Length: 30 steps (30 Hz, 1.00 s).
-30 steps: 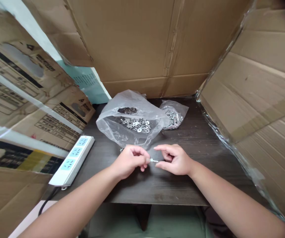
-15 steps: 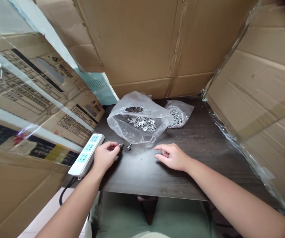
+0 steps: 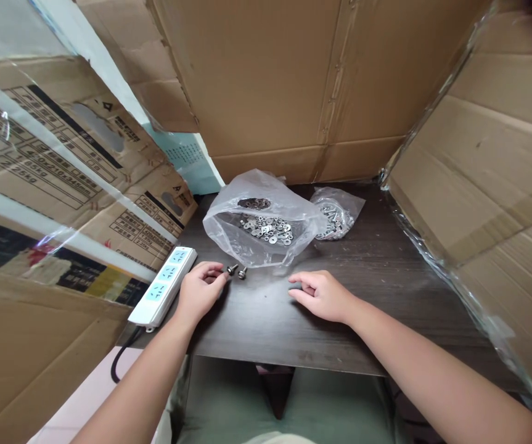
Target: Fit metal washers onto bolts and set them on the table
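Note:
Two short screws with washers lie side by side on the dark tabletop, the left screw [image 3: 232, 269] and the right screw [image 3: 242, 273]. Just left of them is my left hand [image 3: 201, 288], fingertips beside the left screw, thumb and forefinger slightly apart with nothing seen between them. My right hand [image 3: 323, 296] rests over the table to the right, its thumb and forefinger parted around bare space. Behind the screws, a clear plastic bag [image 3: 229, 231] gapes toward me. Loose metal washers [image 3: 270, 229] are heaped inside it.
A smaller clear bag of screws [image 3: 335, 219] lies at the back right. The white power strip [image 3: 164, 288] runs along the left side, its black cable [image 3: 116, 364] hanging off the edge. Cardboard walls [image 3: 266, 74] enclose the table [image 3: 266, 333] at left, back and right.
My left fingers have let go of the left screw, which now lies beside the other one. My right hand has kept its place and pose. The view has shifted slightly.

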### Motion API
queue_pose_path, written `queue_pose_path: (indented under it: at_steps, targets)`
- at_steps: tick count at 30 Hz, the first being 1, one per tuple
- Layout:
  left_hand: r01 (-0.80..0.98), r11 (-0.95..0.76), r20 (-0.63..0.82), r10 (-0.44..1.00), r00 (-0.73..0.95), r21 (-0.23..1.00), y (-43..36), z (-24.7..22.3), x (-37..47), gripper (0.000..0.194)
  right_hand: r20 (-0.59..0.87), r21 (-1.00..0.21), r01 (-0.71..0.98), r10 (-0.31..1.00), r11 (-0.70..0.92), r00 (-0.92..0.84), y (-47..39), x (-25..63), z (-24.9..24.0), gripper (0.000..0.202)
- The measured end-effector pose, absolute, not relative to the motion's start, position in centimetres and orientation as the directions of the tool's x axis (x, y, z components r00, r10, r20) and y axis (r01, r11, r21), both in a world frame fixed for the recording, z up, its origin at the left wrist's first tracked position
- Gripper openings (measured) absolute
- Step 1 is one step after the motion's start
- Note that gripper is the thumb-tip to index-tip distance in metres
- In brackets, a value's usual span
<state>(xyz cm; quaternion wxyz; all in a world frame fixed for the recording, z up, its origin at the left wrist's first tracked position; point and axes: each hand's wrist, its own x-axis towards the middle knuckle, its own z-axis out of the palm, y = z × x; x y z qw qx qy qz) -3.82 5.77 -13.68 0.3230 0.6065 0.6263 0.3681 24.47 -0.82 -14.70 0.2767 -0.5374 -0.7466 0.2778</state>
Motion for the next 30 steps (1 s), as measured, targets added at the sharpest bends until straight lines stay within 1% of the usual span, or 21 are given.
queue_pose_path:
  at_steps: [5, 8, 10, 12, 14, 16, 18, 20, 22, 24, 25, 26, 27, 28, 30]
  targets:
    - [0.545, 0.002, 0.023, 0.999, -0.040, 0.838, 5.9, -13.6, -3.7, 0.042, 0.150, -0.700, 0.641, 0.942, 0.316, -0.301, -0.9, 24.8, -14.6, 0.034]
    - [0.547, -0.010, 0.045, 0.998, -0.051, 0.837, 5.8, -13.6, -3.7, 0.039, 0.130, -0.699, 0.649, 0.946, 0.300, -0.296, -0.9, 24.8, -14.6, 0.033]
    - [0.562, -0.049, 0.098, 0.994, -0.057, 0.826, 5.5, -13.4, -3.8, 0.033, 0.115, -0.711, 0.648, 0.954, 0.274, -0.277, -0.8, 24.6, -14.5, 0.034]
    - [0.583, -0.141, 0.192, 0.981, -0.027, 0.800, 5.0, -13.1, -3.9, 0.027, 0.117, -0.728, 0.637, 0.961, 0.255, -0.251, -0.8, 24.4, -14.5, 0.034]
    - [0.630, -0.260, 0.318, 0.948, 0.022, 0.732, 4.1, -12.6, -4.0, 0.025, 0.136, -0.737, 0.627, 0.964, 0.253, -0.230, -0.6, 24.3, -14.4, 0.033]
    - [0.661, -0.426, 0.460, 0.877, 0.137, 0.617, 3.1, -12.0, -3.7, 0.020, 0.151, -0.749, 0.614, 0.966, 0.249, -0.208, -0.3, 24.3, -14.3, 0.031]
    - [0.631, -0.585, 0.510, 0.796, 0.327, 0.509, 2.0, -11.6, -2.8, 0.016, 0.142, -0.767, 0.604, 0.975, 0.216, -0.169, 0.1, 24.6, -14.1, 0.031]
    - [0.536, -0.716, 0.460, 0.698, 0.549, 0.447, 1.2, -11.2, -1.3, 0.021, 0.138, -0.798, 0.582, 0.988, 0.156, -0.076, 0.6, 25.0, -13.9, 0.032]
    - [0.430, -0.802, 0.361, 0.579, 0.731, 0.415, 0.7, -10.8, 1.1, 0.024, 0.136, -0.838, 0.538, 0.990, 0.091, 0.044, 1.1, 25.5, -13.6, 0.033]
    - [0.375, -0.819, 0.241, 0.507, 0.828, 0.434, 0.7, -10.4, 4.0, 0.029, 0.147, -0.849, 0.525, 0.982, 0.065, 0.117, 1.6, 26.0, -13.4, 0.033]
    - [0.363, -0.822, 0.207, 0.486, 0.849, 0.438, 0.8, -10.1, 5.6, 0.030, 0.156, -0.851, 0.522, 0.976, 0.054, 0.153, 1.9, 26.3, -13.3, 0.033]
    - [0.355, -0.834, 0.171, 0.458, 0.872, 0.424, 1.2, -9.7, 7.3, 0.028, 0.169, -0.855, 0.516, 0.965, 0.042, 0.200, 2.1, 26.7, -13.2, 0.033]
    - [0.377, -0.839, 0.151, 0.463, 0.873, 0.393, 1.6, -9.3, 9.0, 0.027, 0.184, -0.863, 0.505, 0.948, 0.029, 0.258, 2.2, 27.1, -13.0, 0.033]
    - [0.419, -0.835, 0.137, 0.490, 0.861, 0.355, 2.3, -8.9, 10.7, 0.027, 0.197, -0.874, 0.487, 0.924, 0.015, 0.326, 2.4, 27.7, -12.9, 0.033]
    - [0.575, -0.770, 0.083, 0.615, 0.784, 0.276, 3.9, -8.2, 14.1, 0.029, 0.220, -0.900, 0.435, 0.857, -0.006, 0.466, 2.7, 29.0, -12.6, 0.035]
